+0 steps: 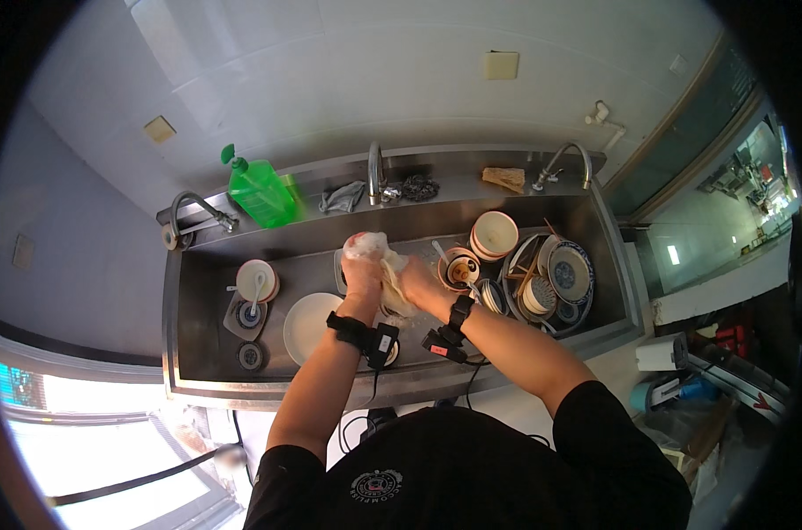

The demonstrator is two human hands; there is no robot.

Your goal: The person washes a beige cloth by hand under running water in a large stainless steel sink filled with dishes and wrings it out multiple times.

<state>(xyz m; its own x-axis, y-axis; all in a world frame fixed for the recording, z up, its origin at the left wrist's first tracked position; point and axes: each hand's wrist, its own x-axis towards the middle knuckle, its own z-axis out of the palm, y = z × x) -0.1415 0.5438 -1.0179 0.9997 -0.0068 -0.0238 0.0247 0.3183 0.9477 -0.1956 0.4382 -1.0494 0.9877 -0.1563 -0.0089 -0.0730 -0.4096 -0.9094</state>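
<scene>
My left hand [362, 273] holds a soapy bowl [356, 240], reddish at its rim and mostly covered in white foam, over the middle of the steel sink [209, 258]. A pale cloth [394, 281] is gripped in my right hand [415, 279], close against the left one. Under my left forearm lies a large white plate [308, 324]. To the right stand a bowl with dark sauce remains [462, 269], stacked red-rimmed bowls [496, 235] and a large basin of patterned dishes [568, 273]. The face of the bowl is hidden by foam and fingers.
On the left are bowls with a white spoon [258, 281] and a small patterned dish [249, 356]. Along the back ledge stand a green soap bottle [265, 195], a grey cloth [343, 197], a wire scourer [419, 188], a tan sponge [504, 178] and three curved taps, including the middle faucet [374, 173].
</scene>
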